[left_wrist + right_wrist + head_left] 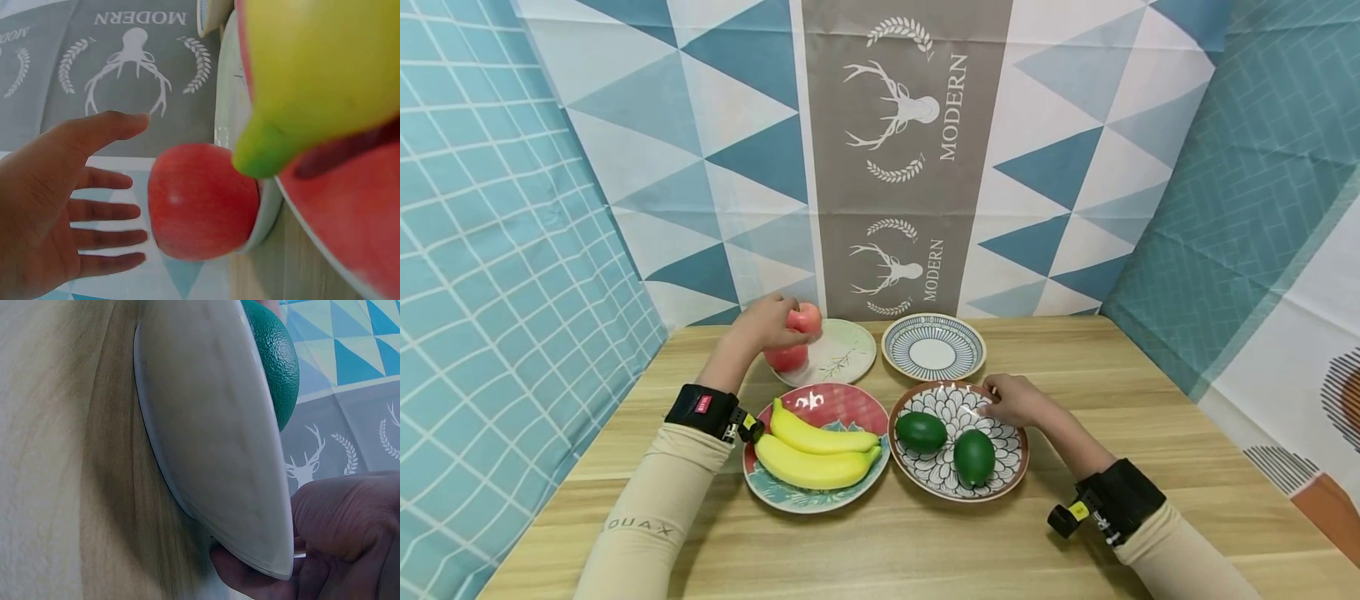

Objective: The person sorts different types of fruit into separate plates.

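Observation:
My left hand [772,323] is above the light plate [852,350] at the back left, next to two red apples [806,318]. In the left wrist view its fingers [109,239] are straight and apart, beside one apple [201,203] on that plate's edge; the other is not seen there. My right hand [1018,402] grips the far right rim of the petal-patterned plate [944,404], thumb and fingers on either side of the edge. Two green avocado-like fruits [973,457] lie in that plate. Its pale outer side [212,425] fills the right wrist view.
Two yellow bananas [816,468] lie on a red and teal plate [857,402] at the front left. A blue-striped plate [933,350] stands at the back. Patterned cloth [895,167] hangs behind the wooden table [1075,367] and on both sides.

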Tool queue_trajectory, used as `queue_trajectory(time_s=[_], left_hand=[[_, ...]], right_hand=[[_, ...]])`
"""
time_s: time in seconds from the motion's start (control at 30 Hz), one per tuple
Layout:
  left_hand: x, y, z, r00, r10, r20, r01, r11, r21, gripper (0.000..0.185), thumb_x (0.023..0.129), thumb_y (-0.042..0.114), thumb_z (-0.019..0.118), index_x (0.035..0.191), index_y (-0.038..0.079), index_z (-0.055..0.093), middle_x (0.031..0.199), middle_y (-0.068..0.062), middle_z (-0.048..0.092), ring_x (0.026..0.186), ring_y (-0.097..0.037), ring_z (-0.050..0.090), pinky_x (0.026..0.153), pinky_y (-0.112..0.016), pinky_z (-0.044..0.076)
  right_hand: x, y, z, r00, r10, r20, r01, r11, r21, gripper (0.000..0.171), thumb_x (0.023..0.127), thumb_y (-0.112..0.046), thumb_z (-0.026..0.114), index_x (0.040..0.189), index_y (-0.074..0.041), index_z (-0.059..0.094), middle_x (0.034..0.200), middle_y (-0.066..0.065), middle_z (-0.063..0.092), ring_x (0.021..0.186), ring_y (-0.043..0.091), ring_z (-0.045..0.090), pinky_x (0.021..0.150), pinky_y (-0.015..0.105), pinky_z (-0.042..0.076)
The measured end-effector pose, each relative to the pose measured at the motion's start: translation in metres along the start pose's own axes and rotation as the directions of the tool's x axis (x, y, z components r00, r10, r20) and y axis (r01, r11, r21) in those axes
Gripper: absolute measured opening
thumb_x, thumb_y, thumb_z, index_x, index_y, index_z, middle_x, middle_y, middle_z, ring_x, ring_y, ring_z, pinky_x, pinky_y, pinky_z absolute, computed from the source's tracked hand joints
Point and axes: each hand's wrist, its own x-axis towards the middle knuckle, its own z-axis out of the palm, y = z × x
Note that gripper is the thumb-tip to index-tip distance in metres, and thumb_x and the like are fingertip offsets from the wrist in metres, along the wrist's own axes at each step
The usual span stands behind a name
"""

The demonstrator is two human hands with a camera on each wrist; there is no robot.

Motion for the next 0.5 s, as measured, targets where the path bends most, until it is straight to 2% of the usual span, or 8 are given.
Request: queue_trajectory(time_s=[0.2,0.37,0.5], left_hand=[[-0.0031,-0.0044,0.0034,0.994,-0.092,0.066,0.093,0.996,-0.015,0.081,0.088,0.054,0.077,0.137,-0.007,0.058,0.131,-0.029,0.058,0.111,-0.042,0.058,0.094,-0.059,0.054],[-0.0027,-0.0077,0.0068,0.983,-0.125,0.132,0.13,0.991,-0.037,0.084,0.086,0.055,0.079,0.137,-0.008,0.057,0.132,-0.03,0.06,0.112,-0.043,0.058,0.096,-0.058,0.054],[-0.0025,-0.0087,0.009,0.973,-0.139,0.184,0.153,0.986,-0.065,0.078,0.086,0.054,0.08,0.133,-0.004,0.06,0.127,-0.026,0.063,0.109,-0.04,0.06,0.094,-0.055,0.054]], right_hand=[[0.0011,0.0016,-0.0003,1.0,-0.007,-0.009,0.007,1.0,-0.009,0.02,0.095,-0.016,0.078,0.095,-0.004,0.062,0.083,0.007,0.06,0.078,0.022,0.057,0.068,0.036,0.05],[0.0006,0.0011,0.0,1.0,-0.003,-0.008,0.003,1.0,-0.006,0.02,0.095,-0.015,0.078,0.095,-0.004,0.062,0.083,0.007,0.06,0.078,0.023,0.058,0.068,0.036,0.051],[-0.0001,0.0005,0.0006,1.0,-0.003,-0.009,0.003,1.0,-0.01,0.02,0.095,-0.016,0.079,0.094,-0.005,0.062,0.082,0.007,0.06,0.078,0.023,0.058,0.068,0.036,0.051]])
